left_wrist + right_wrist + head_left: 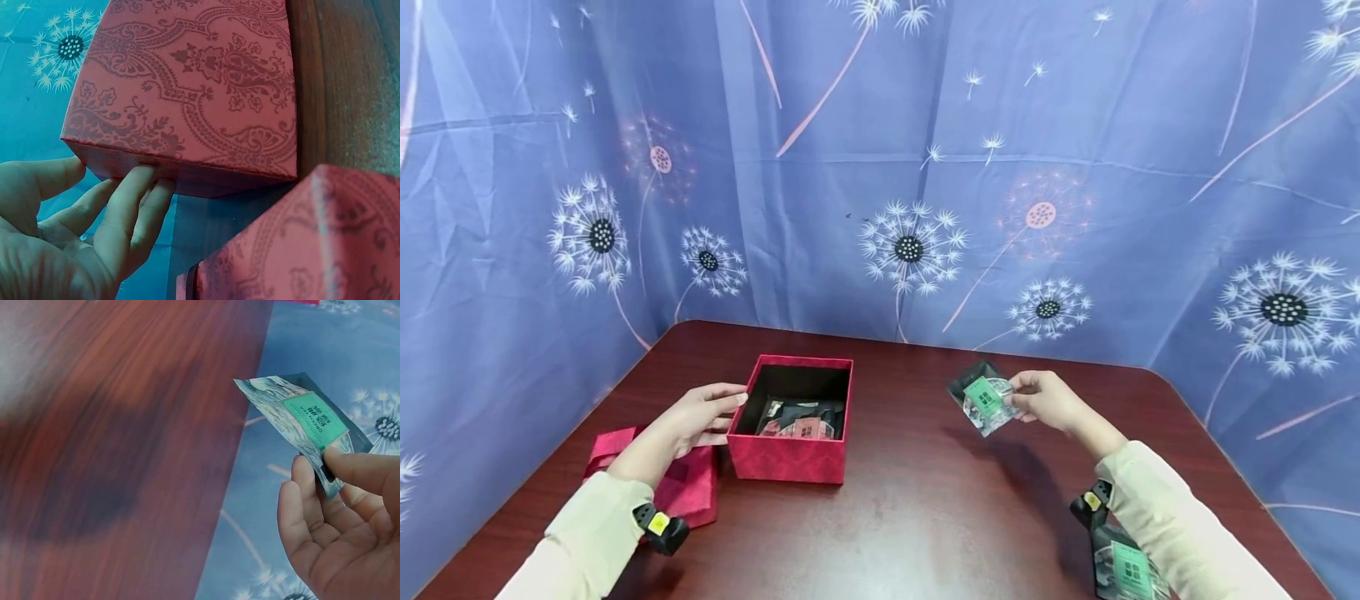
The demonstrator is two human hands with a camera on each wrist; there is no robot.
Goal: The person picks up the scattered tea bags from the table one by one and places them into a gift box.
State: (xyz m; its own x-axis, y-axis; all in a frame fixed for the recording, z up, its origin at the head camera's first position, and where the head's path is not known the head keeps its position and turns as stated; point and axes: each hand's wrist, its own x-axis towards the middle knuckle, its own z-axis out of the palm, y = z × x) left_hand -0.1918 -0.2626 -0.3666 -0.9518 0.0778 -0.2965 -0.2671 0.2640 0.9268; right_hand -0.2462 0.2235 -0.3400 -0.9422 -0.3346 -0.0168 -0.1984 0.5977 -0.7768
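My right hand is raised over the table's right half and pinches a tea bag packet between thumb and fingers. In the right wrist view the packet carries a green label reading GREEN TEA. Further left stands a red patterned gift box, without its lid, with dark packets bearing reddish labels inside. Against the box's left wall rest the fingertips of my left hand, fingers fairly straight. From the left wrist, the box shows its patterned side above the hand.
The red box lid lies left of the box, partly under my left forearm. Another green-labelled packet lies near the front right, partly hidden by my right sleeve. A blue dandelion-print curtain surrounds the brown table.
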